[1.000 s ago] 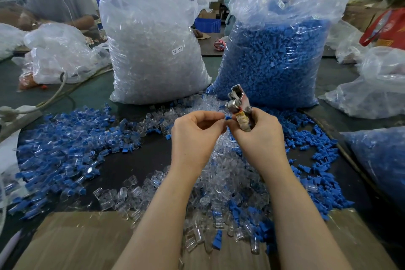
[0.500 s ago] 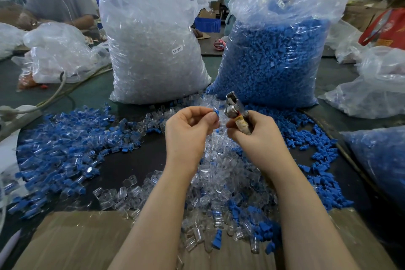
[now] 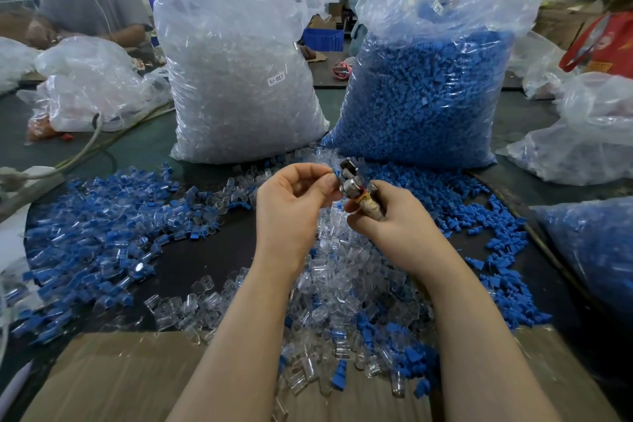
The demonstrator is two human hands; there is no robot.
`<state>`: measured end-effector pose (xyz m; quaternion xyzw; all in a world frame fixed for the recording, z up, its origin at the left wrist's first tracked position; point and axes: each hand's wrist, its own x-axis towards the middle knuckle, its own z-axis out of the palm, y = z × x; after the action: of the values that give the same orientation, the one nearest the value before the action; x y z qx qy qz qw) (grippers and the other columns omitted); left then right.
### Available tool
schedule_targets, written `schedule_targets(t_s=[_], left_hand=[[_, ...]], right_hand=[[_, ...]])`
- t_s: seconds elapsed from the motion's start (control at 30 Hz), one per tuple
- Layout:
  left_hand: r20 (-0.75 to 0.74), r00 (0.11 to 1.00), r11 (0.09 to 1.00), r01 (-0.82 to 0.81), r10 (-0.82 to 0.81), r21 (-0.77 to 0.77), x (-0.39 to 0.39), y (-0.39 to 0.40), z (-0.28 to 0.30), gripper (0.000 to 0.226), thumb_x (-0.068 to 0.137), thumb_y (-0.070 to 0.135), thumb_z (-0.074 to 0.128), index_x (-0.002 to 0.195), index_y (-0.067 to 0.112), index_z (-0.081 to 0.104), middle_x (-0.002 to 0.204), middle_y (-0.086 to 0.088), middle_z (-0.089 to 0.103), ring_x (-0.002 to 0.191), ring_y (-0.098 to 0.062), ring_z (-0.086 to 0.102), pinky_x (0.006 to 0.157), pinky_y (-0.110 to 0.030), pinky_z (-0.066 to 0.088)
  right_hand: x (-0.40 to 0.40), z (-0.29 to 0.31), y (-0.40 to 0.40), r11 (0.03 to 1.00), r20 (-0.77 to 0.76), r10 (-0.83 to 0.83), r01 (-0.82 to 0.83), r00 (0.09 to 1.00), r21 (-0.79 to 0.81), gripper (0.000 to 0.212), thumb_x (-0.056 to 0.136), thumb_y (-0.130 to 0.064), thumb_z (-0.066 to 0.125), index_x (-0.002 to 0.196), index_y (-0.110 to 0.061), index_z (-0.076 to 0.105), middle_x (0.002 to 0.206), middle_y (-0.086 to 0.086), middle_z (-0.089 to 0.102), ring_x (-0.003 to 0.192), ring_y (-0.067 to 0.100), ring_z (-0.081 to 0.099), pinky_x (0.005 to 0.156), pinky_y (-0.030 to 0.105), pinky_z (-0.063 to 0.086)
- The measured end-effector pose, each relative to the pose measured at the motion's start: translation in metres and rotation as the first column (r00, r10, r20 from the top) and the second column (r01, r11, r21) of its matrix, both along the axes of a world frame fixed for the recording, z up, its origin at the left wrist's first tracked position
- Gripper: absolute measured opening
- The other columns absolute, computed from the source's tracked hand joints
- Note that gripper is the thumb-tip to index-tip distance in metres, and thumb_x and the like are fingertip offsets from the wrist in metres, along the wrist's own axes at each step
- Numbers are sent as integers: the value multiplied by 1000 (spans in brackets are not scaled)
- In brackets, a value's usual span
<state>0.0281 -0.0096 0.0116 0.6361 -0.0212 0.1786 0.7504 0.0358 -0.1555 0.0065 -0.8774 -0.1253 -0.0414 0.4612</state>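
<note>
Blue plug [image 3: 337, 174] pinched in left hand [image 3: 291, 204], metal tool [image 3: 352, 181] gripped in right hand [image 3: 388, 217], above clear caps [image 3: 342, 288], blue-filled bag [image 3: 424, 96] behind.

The left hand [image 3: 291, 205] now sits a little further left than a second ago, when its fingertips met those of the right hand [image 3: 394, 219]. A small blue piece [image 3: 337, 175] now shows pinched between its thumb and forefinger. The right hand is slightly lower, and the metal tool [image 3: 351, 183] it grips no longer stands high above the knuckles: its head is down and swung left, just beside the blue piece.
</note>
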Motion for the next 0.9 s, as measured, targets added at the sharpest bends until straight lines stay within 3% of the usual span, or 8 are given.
schedule_targets(t_s=[0.17,0.37,0.57,0.63,0.7,0.77,0.9], left_hand=[[8,1000,1000,27,-27,6,-1,2,1,10,88,-5,65,86,4,67,69,3,72,64,-6,69,63,-14,52],[9,1000,1000,23,-23,21,-2,3,3,10,88,-5,65,87,4,67,71,2,71,65,-6,69,62,-15,52],[-54,998,999,36,-35,10,-2,3,3,8,88,-2,66,88,5,68,69,3,72,65,-5,68,62,-15,52],[-113,992,999,49,-51,-23,-1,5,2,7,89,1,65,90,7,68,72,2,74,67,-6,69,63,-17,54],[-193,980,987,6,-38,-160,1,10,0,6,89,3,65,93,7,68,77,-2,76,70,-8,71,62,-18,55],[-296,955,917,-132,16,-376,3,22,0,7,88,4,66,93,8,68,79,-3,76,71,-10,73,63,-19,58],[-428,897,570,-408,108,-713,6,59,-4,4,91,6,63,95,8,64,71,-3,74,63,-8,72,66,-21,60]], right_hand=[[1,1,2,997,38,-11,13,999,-69,6,84,-13,61,90,-13,62,79,7,65,77,30,58,74,49,51],[0,-1,2,995,69,-23,30,997,-98,12,79,-11,56,88,-18,62,75,3,64,68,25,54,66,45,49],[-1,-3,3,991,85,-36,46,996,-124,16,73,-21,51,85,-19,60,69,1,61,62,23,52,59,40,46],[1,-5,2,985,101,-46,61,994,-161,8,78,-19,55,84,-19,59,69,0,61,65,23,54,57,38,43],[3,-8,1,972,133,-84,111,988,-207,4,81,-20,57,79,-20,54,67,-2,58,64,21,52,53,34,36],[6,-10,-3,959,143,-145,175,979,-225,12,84,-23,56,75,-20,50,65,-2,56,62,20,50,51,33,30],[10,-13,-15,905,113,-314,333,943,-263,18,86,-29,56,72,-22,47,66,-2,56,61,19,51,49,31,30]])
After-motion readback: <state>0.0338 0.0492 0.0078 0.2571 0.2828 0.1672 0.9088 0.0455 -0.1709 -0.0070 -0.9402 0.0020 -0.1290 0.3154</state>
